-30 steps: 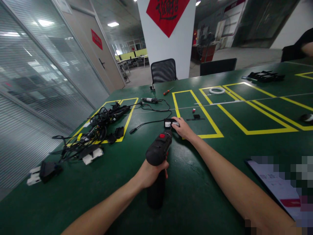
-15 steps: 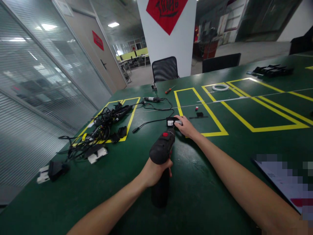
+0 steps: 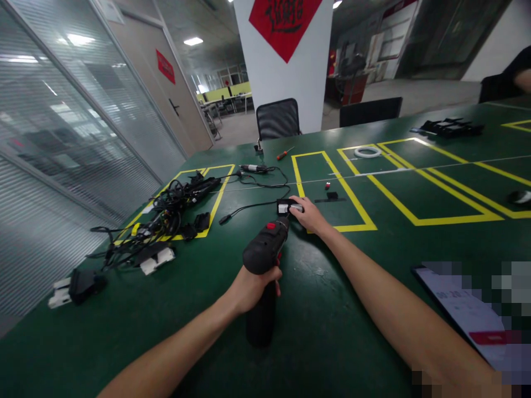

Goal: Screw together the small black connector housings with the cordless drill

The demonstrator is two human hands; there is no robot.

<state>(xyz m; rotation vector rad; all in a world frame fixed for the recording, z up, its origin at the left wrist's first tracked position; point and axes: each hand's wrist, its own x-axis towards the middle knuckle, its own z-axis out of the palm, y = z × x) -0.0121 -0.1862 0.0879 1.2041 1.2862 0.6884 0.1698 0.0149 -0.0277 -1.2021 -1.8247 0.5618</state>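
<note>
Green table [image 3: 315, 331], yellow tape [image 3: 354, 228], white pillar [image 3: 286, 83]

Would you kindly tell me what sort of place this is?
Probably an office used as a workshop: a mesh chair, a power drill in the left hand, and tangled cables.

Mesh chair [image 3: 277, 119] near white pillar [image 3: 285, 83]

A drill [image 3: 264, 249] is gripped by the left hand [image 3: 253, 286], its nose pointed toward a small box [image 3: 283, 208]. The box is held on the green table [image 3: 323, 326] by the right hand [image 3: 307, 214].
</note>
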